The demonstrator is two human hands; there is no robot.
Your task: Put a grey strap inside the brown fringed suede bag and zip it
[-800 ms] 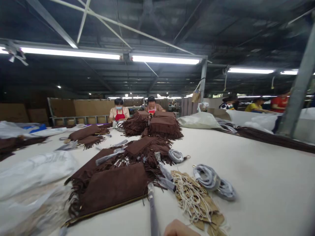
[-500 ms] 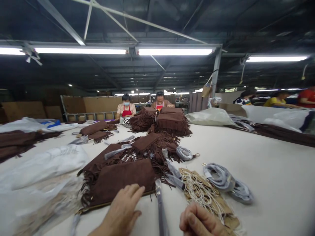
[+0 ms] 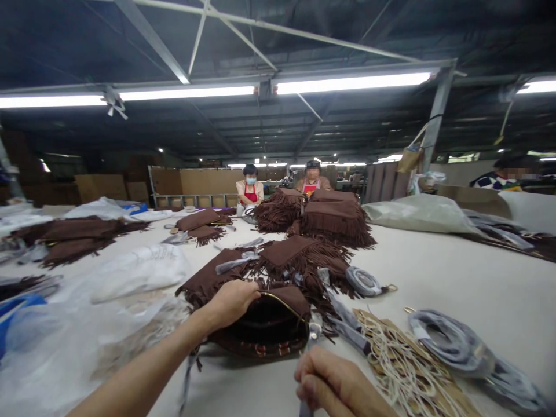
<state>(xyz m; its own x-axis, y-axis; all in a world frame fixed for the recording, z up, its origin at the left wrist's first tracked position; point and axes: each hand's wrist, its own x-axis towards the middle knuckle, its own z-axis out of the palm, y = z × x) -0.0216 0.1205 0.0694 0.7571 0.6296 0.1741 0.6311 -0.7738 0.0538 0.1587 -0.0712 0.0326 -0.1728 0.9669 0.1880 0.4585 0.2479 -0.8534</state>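
Note:
A brown suede fringed bag (image 3: 271, 321) lies in front of me on the white table (image 3: 438, 272), its mouth held open toward me. My left hand (image 3: 230, 301) is closed on the bag's upper rim, fingers curled over the edge. My right hand (image 3: 334, 385) is a fist at the bottom edge, closed on the lower end of a grey wrapped strap (image 3: 313, 333) that runs up beside the bag. Several more fringed bags (image 3: 299, 255) lie behind it.
Paper tags with white strings (image 3: 391, 353) and coiled wrapped straps (image 3: 452, 341) lie to the right. Plastic bags (image 3: 134, 272) cover the left side. Stacked fringed bags (image 3: 334, 217) stand farther back. Two people in red aprons (image 3: 249, 188) sit at the far end; another person (image 3: 499, 176) is at the right.
My left hand reached forward, took the near bag's rim and opened its mouth. My right hand closed on the strap. The camera turned left.

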